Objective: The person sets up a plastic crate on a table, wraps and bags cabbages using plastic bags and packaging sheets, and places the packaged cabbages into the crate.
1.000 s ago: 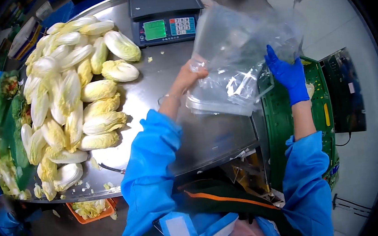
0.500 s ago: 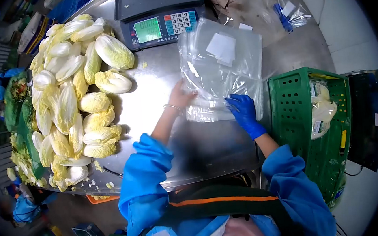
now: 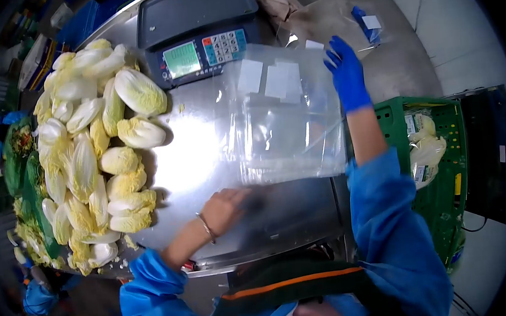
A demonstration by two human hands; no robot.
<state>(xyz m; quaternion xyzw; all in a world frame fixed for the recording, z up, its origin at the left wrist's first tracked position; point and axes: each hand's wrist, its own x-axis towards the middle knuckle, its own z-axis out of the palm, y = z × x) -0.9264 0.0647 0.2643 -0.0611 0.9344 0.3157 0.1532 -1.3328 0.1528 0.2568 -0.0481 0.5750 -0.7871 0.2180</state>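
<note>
My left hand (image 3: 224, 211), bare with a bangle at the wrist, is just off the near edge of a stack of clear plastic bags (image 3: 287, 134). It is somewhat blurred, with its fingers extended and nothing visible in them. White paper slips (image 3: 283, 82) lie on the upper part of the bags. My right hand (image 3: 348, 77), in a blue glove, is over the upper right edge of the stack. Its fingers are apart and hold nothing that I can see. Beyond the bags stands a digital scale (image 3: 202, 54).
Napa cabbages (image 3: 82, 161) are heaped on the left of the metal table (image 3: 254, 236). A green crate (image 3: 391, 116) with wrapped cabbage (image 3: 427, 152) stands at the right. More clear plastic (image 3: 325, 25) and a blue bundle (image 3: 366, 24) lie at the back. Other people (image 3: 39, 297) are at far left.
My left hand has left the bags and come back towards the table's front edge. My right hand has moved from the bags' lower right to their upper right. The white slips are more spread out.
</note>
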